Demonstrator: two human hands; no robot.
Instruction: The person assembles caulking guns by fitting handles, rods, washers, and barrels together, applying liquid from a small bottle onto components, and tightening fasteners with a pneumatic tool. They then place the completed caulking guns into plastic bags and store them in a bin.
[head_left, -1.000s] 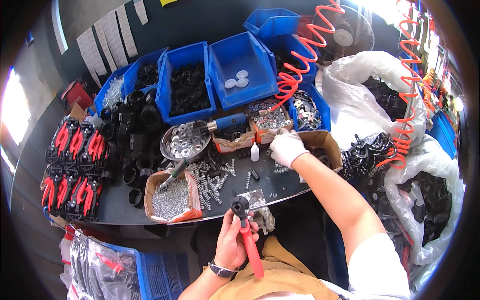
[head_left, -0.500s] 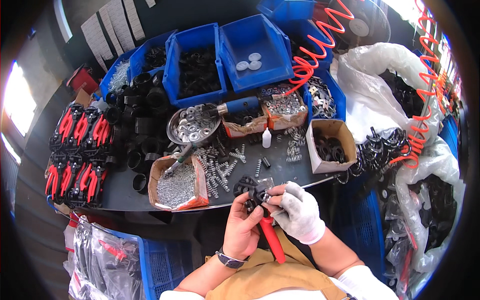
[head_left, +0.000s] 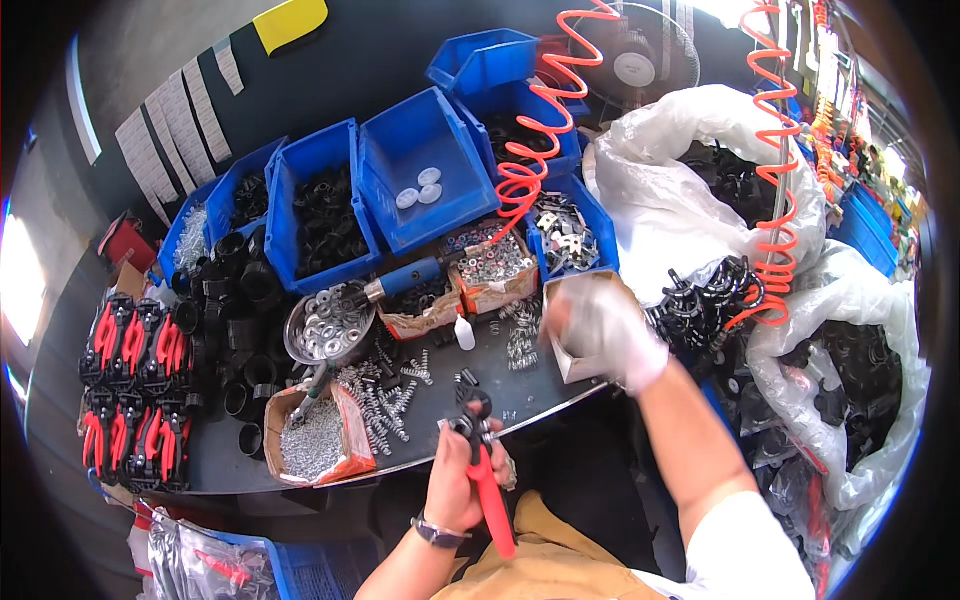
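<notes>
My left hand [head_left: 455, 490] is wrapped round a red-handled tool with a black head [head_left: 490, 500], held in front of the table's near edge. Its red handle slants down toward my apron. My right hand [head_left: 610, 335], in a white glove, is smeared by motion over a small cardboard box [head_left: 575, 367]. The glove covers most of the box's opening, and its fingers do not show clearly. Near the tool's head, loose springs [head_left: 378, 405] and a few small dark cylinders lie on the tabletop.
Blue bins [head_left: 425, 170] line the back. A metal bowl of washers [head_left: 330, 325], a carton of small metal pieces [head_left: 320, 440] and a white bottle [head_left: 464, 333] stand on the table. Red-handled assemblies [head_left: 135, 390] are stacked at left. A red coiled hose [head_left: 540, 130] hangs overhead.
My right hand has left the tool and moved right and up to the cardboard box. My left hand keeps the tool, now more upright. The whole view has shifted.
</notes>
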